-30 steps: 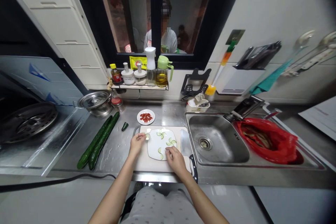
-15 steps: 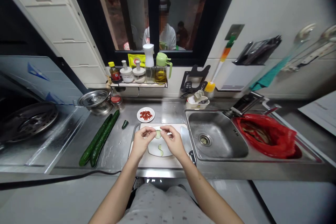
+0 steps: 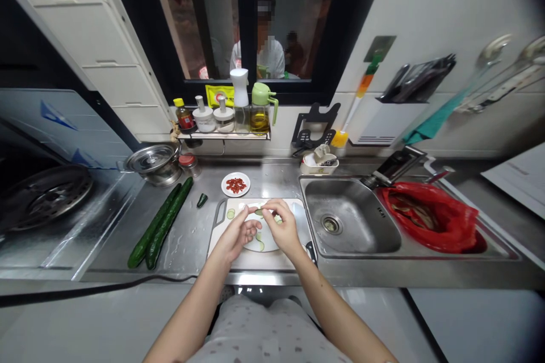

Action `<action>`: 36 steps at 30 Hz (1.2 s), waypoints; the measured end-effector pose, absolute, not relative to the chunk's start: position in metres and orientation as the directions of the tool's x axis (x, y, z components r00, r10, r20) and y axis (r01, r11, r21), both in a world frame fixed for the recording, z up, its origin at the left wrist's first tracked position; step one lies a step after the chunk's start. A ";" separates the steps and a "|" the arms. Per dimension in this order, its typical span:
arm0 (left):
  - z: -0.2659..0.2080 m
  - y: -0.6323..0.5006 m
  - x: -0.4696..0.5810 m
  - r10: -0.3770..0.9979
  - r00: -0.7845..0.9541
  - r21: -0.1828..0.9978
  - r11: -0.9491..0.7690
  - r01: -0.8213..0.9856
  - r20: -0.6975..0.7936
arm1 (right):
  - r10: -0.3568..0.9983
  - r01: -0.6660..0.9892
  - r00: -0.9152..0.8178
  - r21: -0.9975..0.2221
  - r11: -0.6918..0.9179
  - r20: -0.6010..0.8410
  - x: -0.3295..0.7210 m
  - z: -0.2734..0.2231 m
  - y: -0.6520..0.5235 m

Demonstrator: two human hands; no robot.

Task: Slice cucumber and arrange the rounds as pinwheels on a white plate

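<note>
The person's two hands are working close together over a white plate (image 3: 272, 243). The right hand (image 3: 283, 228) is pinching a thin green cucumber slice (image 3: 258, 212) with its fingertips. The left hand (image 3: 239, 236) is reaching to that same slice with its thumb and pointing finger, and its other fingers are curling loosely. I cannot tell if the left hand is gripping the slice too.

The white plate is lying on a pale cutting board (image 3: 264, 262), and the board is resting on the shiny metal bench (image 3: 110, 232). Some curved pieces (image 3: 261, 246) are lying on the plate, just under the hands. A few round slices (image 3: 230, 214) are sitting on the board, left of the plate. A knife is lying along the right side of the board, and its black handle (image 3: 311, 252) is pointing toward the person.

Two long cucumbers (image 3: 169, 224) are lying side by side on the left. A little cucumber end (image 3: 202, 200) is sitting near them. Behind the board, a small dish (image 3: 224, 186) is holding red bits (image 3: 236, 185). On the right, a red bag (image 3: 457, 221) is sitting by the sink (image 3: 357, 227).
</note>
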State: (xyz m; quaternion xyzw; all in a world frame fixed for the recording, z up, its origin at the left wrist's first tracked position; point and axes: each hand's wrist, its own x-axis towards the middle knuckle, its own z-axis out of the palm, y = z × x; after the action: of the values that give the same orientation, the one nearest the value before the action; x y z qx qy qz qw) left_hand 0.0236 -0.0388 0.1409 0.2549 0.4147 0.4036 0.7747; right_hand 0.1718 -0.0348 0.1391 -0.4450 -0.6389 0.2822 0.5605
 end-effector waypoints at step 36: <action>0.150 -0.028 0.027 1.000 -0.003 0.989 0.016 -0.146 -0.017 | 0.985 0.136 -0.017 -0.975 0.174 0.174 0.168 0.140 -0.031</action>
State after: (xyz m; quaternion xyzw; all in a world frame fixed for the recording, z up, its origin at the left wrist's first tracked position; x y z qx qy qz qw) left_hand 0.0270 -0.0284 0.1500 0.4568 0.4673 0.5322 0.5383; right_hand 0.1683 -0.0314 0.1400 -0.4862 -0.5765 0.4200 0.5049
